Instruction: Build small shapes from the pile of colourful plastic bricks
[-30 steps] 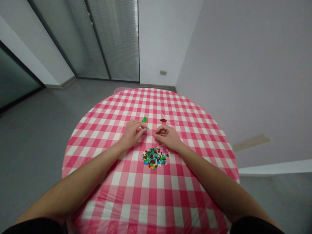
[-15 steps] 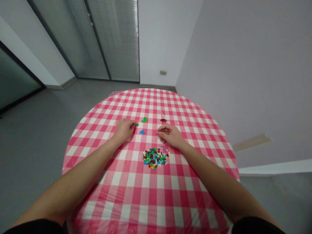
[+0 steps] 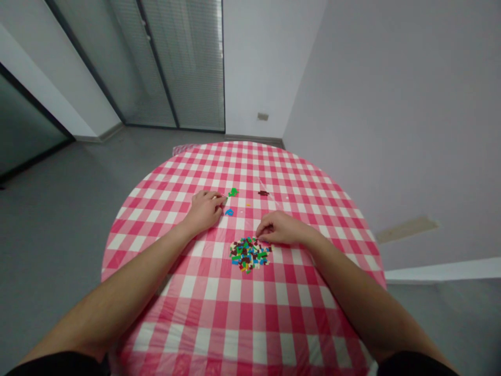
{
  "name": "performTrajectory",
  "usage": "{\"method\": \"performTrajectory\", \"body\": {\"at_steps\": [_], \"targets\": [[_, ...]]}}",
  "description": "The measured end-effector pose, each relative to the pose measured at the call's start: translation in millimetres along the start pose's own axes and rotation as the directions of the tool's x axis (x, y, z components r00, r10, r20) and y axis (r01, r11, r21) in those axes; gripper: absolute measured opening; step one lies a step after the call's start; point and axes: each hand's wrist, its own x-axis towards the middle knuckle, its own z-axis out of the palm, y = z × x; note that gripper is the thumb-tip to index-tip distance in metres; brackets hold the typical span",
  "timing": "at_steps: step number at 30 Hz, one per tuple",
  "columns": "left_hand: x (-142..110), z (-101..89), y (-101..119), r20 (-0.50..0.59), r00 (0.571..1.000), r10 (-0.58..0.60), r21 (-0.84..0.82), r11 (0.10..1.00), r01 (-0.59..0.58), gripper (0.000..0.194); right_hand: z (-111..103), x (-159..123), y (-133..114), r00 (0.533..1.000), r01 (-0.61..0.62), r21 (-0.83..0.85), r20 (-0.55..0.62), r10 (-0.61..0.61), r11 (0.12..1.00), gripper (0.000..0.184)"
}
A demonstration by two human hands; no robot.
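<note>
A heap of small toy building bricks (image 3: 249, 263) in mixed colours lies on the checked tablecloth. My right hand (image 3: 284, 227) rests at the heap's upper right edge, thumb and fingers pinched together; whatever is between them is too small to make out. Farther left, my left hand (image 3: 205, 210) lies low over the cloth with its fingers stretched forward and the thumb apart. Its fingertips reach a small green bit beside a green brick cluster (image 3: 233, 192). Just right of its thumb is a blue cluster (image 3: 229, 212).
A dark brown cluster (image 3: 263, 193) lies beyond my right hand. One small yellow piece (image 3: 248, 204) sits between the hands. The round table (image 3: 242, 313) wears a red-and-white checked cover, and a wall (image 3: 410, 130) rises along its right side.
My right hand has come back toward me to the heap's edge. My left hand has shifted slightly right, its fingers opening, toward the green cluster.
</note>
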Motion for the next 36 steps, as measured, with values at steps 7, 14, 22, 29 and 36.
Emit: {"method": "performTrajectory", "body": {"at_steps": [7,14,22,29,36], "targets": [[-0.3,-0.6,2.8,0.015,0.999,-0.044,0.001,0.999,0.044,0.050,9.1,3.1,-7.8,1.000,0.002,-0.097,0.011,-0.001,0.995,0.018],[0.1,0.1,1.6,0.012,1.000,-0.029,-0.002,1.000,0.029,0.043,2.6,8.2,6.2,0.898,-0.139,-0.101,-0.431,0.083,0.985,0.015],[0.7,-0.2,2.3,0.068,0.997,-0.024,-0.010,1.000,0.024,0.048,-4.5,16.1,46.0,0.714,-0.459,-0.157,-0.652,0.257,0.874,0.021],[0.8,-0.5,1.0,0.031,1.000,-0.002,-0.077,0.997,0.005,0.043,-3.8,16.2,47.0,0.750,-0.487,-0.270,-0.617,0.239,0.831,0.028],[0.0,1.9,0.4,0.045,0.999,0.008,-0.089,0.996,-0.004,0.041,-1.4,15.0,39.3,0.823,-0.442,-0.331,-0.520,0.229,0.834,0.029]]}}
